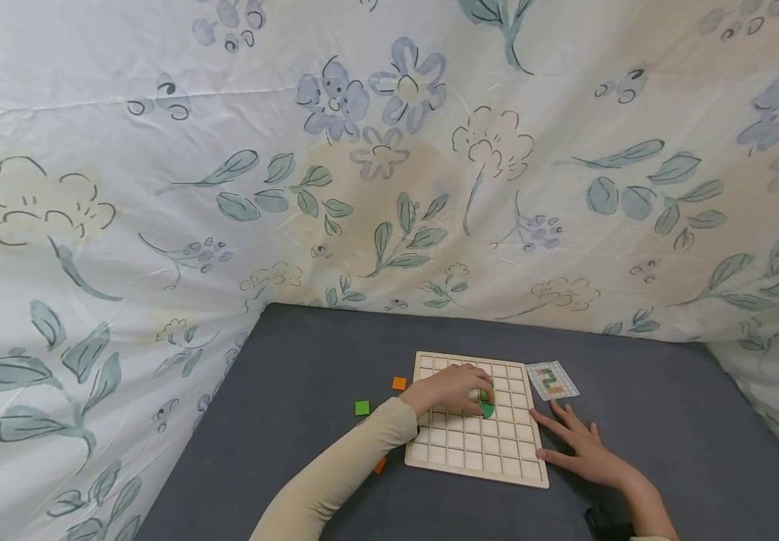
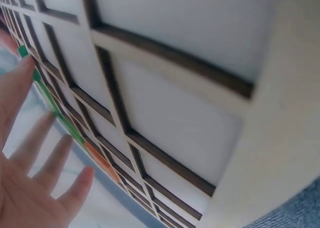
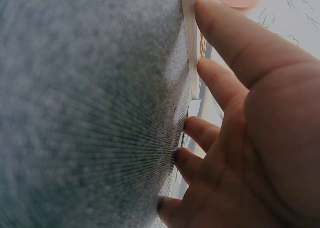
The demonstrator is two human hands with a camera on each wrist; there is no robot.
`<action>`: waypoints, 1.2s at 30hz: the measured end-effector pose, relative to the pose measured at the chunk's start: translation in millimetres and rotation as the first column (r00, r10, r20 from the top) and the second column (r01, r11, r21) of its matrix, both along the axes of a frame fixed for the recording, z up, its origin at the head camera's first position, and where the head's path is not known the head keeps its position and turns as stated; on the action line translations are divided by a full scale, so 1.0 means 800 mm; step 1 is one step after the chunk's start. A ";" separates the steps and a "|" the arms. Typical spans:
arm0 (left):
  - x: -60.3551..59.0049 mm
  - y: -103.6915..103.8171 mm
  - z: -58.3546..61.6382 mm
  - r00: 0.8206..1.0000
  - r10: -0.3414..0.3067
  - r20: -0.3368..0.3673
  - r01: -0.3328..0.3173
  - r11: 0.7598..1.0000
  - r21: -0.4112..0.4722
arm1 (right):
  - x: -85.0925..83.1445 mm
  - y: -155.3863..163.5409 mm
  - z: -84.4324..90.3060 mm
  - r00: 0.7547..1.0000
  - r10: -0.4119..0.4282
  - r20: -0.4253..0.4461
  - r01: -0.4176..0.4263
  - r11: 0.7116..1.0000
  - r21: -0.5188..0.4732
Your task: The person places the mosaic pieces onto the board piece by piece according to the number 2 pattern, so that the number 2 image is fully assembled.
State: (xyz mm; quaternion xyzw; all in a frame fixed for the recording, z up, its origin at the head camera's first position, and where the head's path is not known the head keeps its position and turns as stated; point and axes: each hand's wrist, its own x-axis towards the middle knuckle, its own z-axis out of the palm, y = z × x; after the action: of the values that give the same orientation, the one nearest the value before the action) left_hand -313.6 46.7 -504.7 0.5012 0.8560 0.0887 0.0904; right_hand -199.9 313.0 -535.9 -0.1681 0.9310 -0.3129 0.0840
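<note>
A pale wooden grid board lies flat on the grey table. My left hand, in a beige sleeve, reaches over the board's upper middle. Its curled fingers pinch a green piece down on a cell. My right hand lies flat on the table beside the board's right edge, fingers spread. In the right wrist view its thumb touches the board's edge. The left wrist view shows the grid cells up close.
A small pattern card lies at the board's top right corner. Left of the board lie loose tiles: an orange tile, a green tile and another orange tile half under my sleeve. A flowered cloth walls in the table behind and at both sides.
</note>
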 end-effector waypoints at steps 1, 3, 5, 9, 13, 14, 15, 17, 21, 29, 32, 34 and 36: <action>0.000 0.000 0.000 1.000 0.000 -0.001 0.000 1.000 0.002 | 0.000 0.000 0.000 1.000 0.000 -0.002 0.000 1.000 0.000; 0.000 0.000 0.000 1.000 0.004 -0.001 -0.004 1.000 0.002 | -0.001 0.001 -0.001 1.000 0.000 -0.004 0.000 1.000 0.001; 0.000 0.001 0.000 1.000 0.007 0.003 -0.007 1.000 0.008 | -0.001 0.001 -0.001 1.000 -0.001 -0.002 0.001 1.000 0.001; 0.000 0.003 -0.002 1.000 -0.003 -0.006 0.003 1.000 0.006 | -0.001 0.002 -0.001 1.000 0.001 0.000 -0.001 1.000 0.002; 0.000 0.006 -0.005 0.999 -0.008 -0.047 0.007 1.000 -0.011 | -0.002 0.002 -0.002 1.000 0.002 -0.006 -0.002 1.000 -0.002; 0.000 0.006 -0.005 0.999 -0.004 -0.054 0.003 1.000 -0.014 | -0.002 0.003 -0.002 1.000 0.003 -0.007 -0.003 1.000 -0.002; 0.000 0.007 -0.005 0.998 -0.001 -0.057 0.000 1.000 -0.015 | -0.002 0.003 -0.003 1.000 0.004 -0.007 -0.004 1.000 -0.004; -0.001 0.007 -0.006 0.998 0.006 -0.059 -0.007 1.000 -0.017 | -0.002 0.003 -0.003 1.000 0.005 -0.007 -0.005 1.000 -0.004; -0.003 0.008 -0.005 0.999 0.015 -0.039 -0.016 1.000 -0.023 | -0.002 0.003 -0.002 1.000 0.005 -0.006 -0.005 1.000 -0.005; -0.004 0.007 -0.004 1.000 0.019 -0.001 -0.019 1.000 -0.005 | -0.003 0.004 0.000 1.000 0.000 0.001 0.000 1.000 -0.003; -0.003 0.006 -0.005 1.000 0.025 0.007 -0.025 1.000 0.001 | -0.003 0.004 -0.001 1.000 0.002 0.010 -0.002 1.000 -0.006; -0.002 0.005 -0.005 0.999 0.034 0.022 -0.034 0.999 0.005 | -0.003 0.004 -0.001 1.000 0.002 0.015 -0.002 1.000 -0.008; -0.001 0.003 -0.005 0.999 0.042 0.026 -0.042 0.999 0.004 | -0.003 0.004 -0.001 1.000 0.005 0.020 -0.005 1.000 -0.014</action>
State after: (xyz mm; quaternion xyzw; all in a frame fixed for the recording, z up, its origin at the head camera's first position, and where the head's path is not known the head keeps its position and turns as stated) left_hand -314.3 49.2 -508.5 0.4823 0.8648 0.0991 0.0983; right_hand -202.6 316.4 -536.7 -0.1679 0.9276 -0.3206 0.0928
